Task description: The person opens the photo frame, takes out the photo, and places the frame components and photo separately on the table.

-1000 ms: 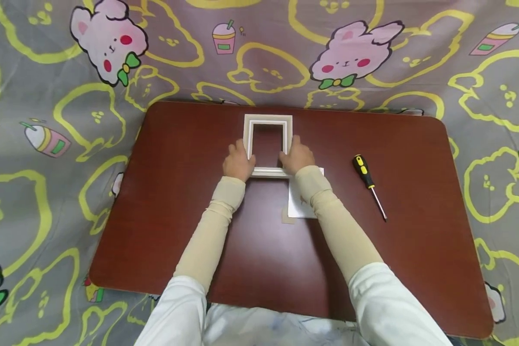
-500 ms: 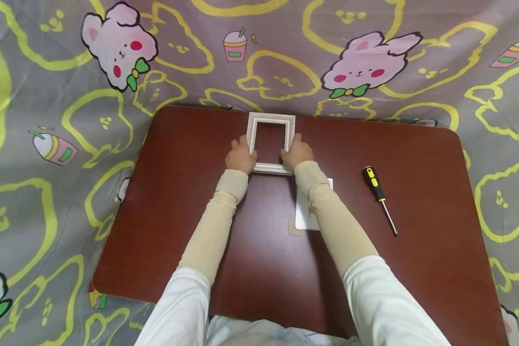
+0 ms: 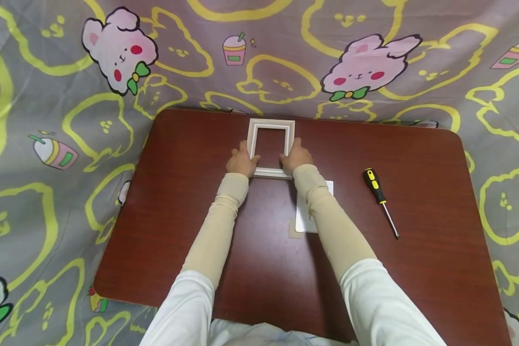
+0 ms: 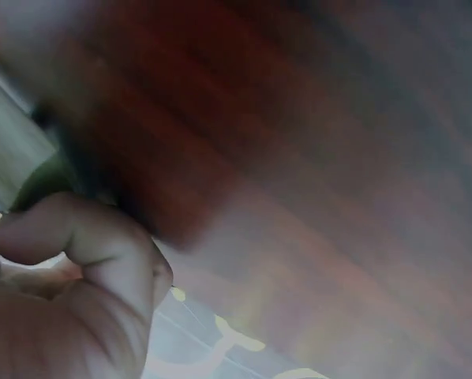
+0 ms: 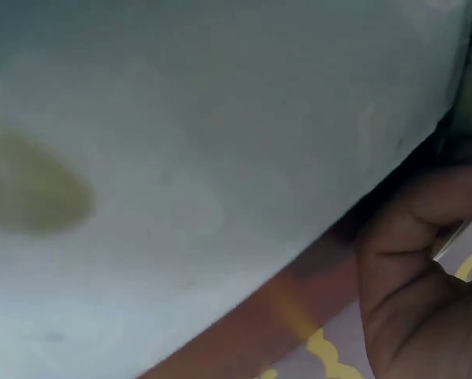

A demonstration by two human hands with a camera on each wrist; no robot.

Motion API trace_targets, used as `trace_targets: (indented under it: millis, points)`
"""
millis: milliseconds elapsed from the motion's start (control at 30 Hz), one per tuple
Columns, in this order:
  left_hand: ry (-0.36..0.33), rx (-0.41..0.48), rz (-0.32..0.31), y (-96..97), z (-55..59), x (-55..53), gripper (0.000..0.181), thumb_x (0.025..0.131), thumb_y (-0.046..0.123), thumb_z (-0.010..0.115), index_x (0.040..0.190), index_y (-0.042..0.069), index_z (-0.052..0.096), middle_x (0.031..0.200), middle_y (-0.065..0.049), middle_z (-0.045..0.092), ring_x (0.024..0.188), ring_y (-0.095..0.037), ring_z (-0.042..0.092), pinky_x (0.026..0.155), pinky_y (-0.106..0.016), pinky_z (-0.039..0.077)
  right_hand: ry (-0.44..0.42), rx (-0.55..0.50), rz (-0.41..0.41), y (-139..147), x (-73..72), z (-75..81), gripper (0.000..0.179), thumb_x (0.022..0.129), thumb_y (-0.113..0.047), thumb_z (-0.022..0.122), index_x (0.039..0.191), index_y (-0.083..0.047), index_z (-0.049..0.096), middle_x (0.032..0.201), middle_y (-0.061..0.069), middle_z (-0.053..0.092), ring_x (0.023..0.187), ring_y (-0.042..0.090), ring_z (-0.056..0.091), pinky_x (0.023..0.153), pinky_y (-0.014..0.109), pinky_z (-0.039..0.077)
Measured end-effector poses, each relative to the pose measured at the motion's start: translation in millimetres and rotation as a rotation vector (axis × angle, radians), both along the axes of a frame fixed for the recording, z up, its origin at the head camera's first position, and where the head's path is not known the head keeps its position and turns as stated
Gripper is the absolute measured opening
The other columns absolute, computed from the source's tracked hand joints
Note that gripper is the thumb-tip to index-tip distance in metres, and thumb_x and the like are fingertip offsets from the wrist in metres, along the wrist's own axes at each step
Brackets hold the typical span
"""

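A pale rectangular picture frame (image 3: 271,123) with an open middle lies near the far edge of the table. My left hand (image 3: 241,162) grips its left side close to the near corner, thumb on the inner edge. On the opposite side my right hand (image 3: 298,157) holds the frame in the same way. Under the right forearm is a flat white sheet (image 3: 304,218), partly hidden by the sleeve; it fills much of the right wrist view. In the left wrist view the curled fingers of the left hand (image 4: 86,268) meet a pale strip of the frame (image 4: 11,142).
A black and yellow screwdriver (image 3: 375,186) lies on the right of the reddish-brown table (image 3: 177,192). A small beige piece (image 3: 295,230) pokes out from under the white sheet. Patterned cloth (image 3: 281,72) hangs right behind the table's far edge.
The camera view has shifted slightly. Both hands keep their grip on the frame, which has slid a little away from the white sheet, toward the table's far edge.
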State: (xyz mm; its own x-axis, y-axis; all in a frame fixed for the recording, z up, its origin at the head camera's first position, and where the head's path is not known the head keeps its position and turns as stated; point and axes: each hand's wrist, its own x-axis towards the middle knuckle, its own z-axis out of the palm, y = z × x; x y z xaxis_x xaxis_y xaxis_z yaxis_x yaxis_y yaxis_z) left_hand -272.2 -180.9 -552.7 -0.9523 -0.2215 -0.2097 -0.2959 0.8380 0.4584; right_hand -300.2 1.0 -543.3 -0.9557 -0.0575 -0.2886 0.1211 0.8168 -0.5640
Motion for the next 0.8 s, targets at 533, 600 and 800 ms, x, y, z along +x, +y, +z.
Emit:
trace_targets:
  millis: [533, 600, 800]
  points:
    - [0.189, 0.076, 0.008, 9.4, 37.2, 54.2, 0.054, 0.099, 0.033, 0.061, 0.145, 0.009, 0.049, 0.122, -0.02, 0.057, 0.107, -0.039, 0.061, 0.084, -0.054, 0.05, 0.089, -0.053, 0.032, 83, 43.3, 40.2, 0.067, 0.101, -0.044, 0.054, 0.15, -0.001, 0.038, 0.138, 0.029, 0.055, 0.124, 0.048, 0.053, 0.102, 0.057, 0.041]
    - [0.213, 0.108, -0.054, 20.4, 41.5, 72.9, 0.049, 0.099, 0.03, 0.061, 0.141, 0.008, 0.053, 0.114, -0.016, 0.062, 0.1, -0.035, 0.064, 0.081, -0.052, 0.05, 0.094, -0.03, 0.049, 98, 60.6, 42.7, 0.063, 0.102, -0.039, 0.055, 0.147, 0.002, 0.042, 0.135, 0.029, 0.056, 0.122, 0.047, 0.054, 0.101, 0.058, 0.042]
    - [0.136, 0.147, -0.285, 55.9, 35.3, 127.2, 0.041, 0.097, 0.025, 0.064, 0.134, 0.006, 0.061, 0.107, -0.008, 0.066, 0.093, -0.025, 0.064, 0.083, -0.044, 0.051, 0.07, 0.049, 0.113, 130, 118.5, 32.5, 0.06, 0.099, -0.037, 0.061, 0.137, 0.008, 0.048, 0.116, 0.03, 0.063, 0.106, 0.047, 0.06, 0.091, 0.058, 0.047]
